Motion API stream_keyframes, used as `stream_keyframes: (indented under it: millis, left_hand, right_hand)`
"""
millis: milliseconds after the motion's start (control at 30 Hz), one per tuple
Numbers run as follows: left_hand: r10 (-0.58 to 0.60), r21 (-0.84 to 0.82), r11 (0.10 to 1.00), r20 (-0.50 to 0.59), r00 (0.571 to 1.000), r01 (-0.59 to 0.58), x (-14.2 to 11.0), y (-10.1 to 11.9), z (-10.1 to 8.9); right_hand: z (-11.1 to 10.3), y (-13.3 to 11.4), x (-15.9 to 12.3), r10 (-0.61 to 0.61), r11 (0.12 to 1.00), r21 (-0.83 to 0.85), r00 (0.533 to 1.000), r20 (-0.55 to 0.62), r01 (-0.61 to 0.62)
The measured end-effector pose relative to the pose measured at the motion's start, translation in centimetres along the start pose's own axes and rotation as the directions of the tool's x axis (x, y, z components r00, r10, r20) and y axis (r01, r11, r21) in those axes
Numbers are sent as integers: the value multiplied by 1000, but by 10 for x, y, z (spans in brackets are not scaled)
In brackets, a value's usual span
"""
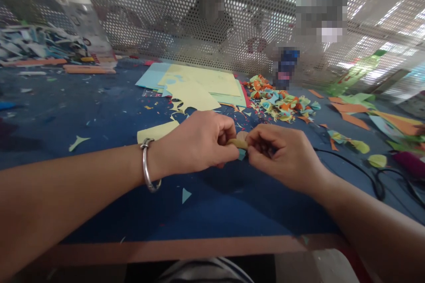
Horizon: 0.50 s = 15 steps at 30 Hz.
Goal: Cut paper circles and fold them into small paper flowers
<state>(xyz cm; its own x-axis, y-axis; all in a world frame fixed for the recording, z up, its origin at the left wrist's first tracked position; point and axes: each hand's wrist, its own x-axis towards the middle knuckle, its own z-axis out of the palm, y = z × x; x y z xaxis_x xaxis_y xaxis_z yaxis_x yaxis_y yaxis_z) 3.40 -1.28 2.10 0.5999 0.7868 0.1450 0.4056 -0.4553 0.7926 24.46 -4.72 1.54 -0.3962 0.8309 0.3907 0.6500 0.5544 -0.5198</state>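
Note:
Between my two hands, over the middle of the blue table, is a small curved piece of yellow paper [237, 143]. My left hand [206, 139], with a silver bangle on its wrist, pinches the left end of this paper. The right end is between the thumb and fingers of my right hand [280, 148]. A bit of blue paper [241, 154] shows just below it; I cannot tell whether it is held too. Beyond my left hand lies a pale yellow sheet [191, 93] with round cut-outs, on top of stacked coloured paper.
A pile of small folded paper pieces [282, 101] lies behind my right hand. Orange strips [352, 112] and a black cable [352, 159] are at the right. A clear bottle [91, 26] stands at the back left, before a perforated metal screen [149, 13].

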Motion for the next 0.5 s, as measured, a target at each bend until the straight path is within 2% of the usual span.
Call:
stream_keyframes:
  millis: [67,200,500]
  left_hand:
    - [-25,-4,1000,-4,1000,25,0,0,-5]
    - [-78,-120,990,21,997,80,1,-1,-9]
    - [-39,-144,988,54,998,47,0,0,1]
  right_hand:
    - [-1,0,1,26,1000,-1,999,-32,-26]
    - [-4,-2,0,72,997,20,996,-45,-71]
    - [0,-5,-1,44,999,27,999,-14,-44]
